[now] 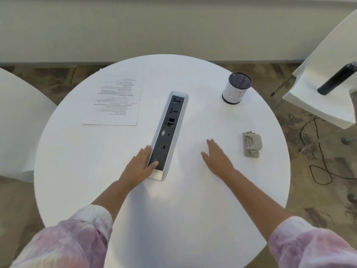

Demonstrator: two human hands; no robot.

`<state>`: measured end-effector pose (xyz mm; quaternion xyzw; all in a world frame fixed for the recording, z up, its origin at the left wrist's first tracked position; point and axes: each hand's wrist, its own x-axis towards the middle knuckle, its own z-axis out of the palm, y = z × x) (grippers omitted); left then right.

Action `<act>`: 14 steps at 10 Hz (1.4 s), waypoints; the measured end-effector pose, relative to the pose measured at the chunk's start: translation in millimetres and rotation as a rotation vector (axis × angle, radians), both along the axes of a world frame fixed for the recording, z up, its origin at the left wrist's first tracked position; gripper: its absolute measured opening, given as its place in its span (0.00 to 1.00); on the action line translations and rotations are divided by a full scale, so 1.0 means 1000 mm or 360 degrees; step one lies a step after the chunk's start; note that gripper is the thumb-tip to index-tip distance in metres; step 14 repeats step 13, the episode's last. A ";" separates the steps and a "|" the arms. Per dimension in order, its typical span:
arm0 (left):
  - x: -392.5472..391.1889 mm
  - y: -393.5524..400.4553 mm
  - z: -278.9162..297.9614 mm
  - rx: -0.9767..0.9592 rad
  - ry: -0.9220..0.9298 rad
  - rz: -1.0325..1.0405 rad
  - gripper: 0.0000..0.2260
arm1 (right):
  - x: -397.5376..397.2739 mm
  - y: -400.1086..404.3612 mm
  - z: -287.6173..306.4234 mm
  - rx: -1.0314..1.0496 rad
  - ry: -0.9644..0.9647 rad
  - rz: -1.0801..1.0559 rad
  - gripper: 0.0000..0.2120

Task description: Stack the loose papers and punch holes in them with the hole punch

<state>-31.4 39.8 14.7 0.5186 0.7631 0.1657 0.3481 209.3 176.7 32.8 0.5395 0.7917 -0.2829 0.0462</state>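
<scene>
Our left hand (140, 164) and right hand (216, 157) lie flat on the bench (193, 219), fingers spread, holding nothing; papers (116, 99) far-left edge, hole punch (251, 144) right edge.

The light is soft and even, quite bright. The white tabletop (193, 209) looks almost overexposed, with a pale glare near its front edge between my arms. Shadows are weak; my right hand (217, 158) throws only a faint one. The picture is a little soft, and the wall line bends from the wide lens.
</scene>
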 end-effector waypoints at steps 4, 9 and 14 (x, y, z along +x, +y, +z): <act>0.004 -0.057 -0.009 -0.0141 0.0539 -0.0240 0.39 | -0.025 -0.093 -0.021 0.0039 -0.0315 0.0364 0.36; 0.012 -0.083 -0.019 -0.0122 0.0776 -0.0229 0.48 | -0.012 -0.109 -0.038 0.0231 -0.0256 0.0337 0.35; 0.010 -0.081 -0.023 -0.0103 0.0790 -0.0221 0.48 | -0.012 -0.111 -0.042 0.0291 -0.0241 0.0329 0.35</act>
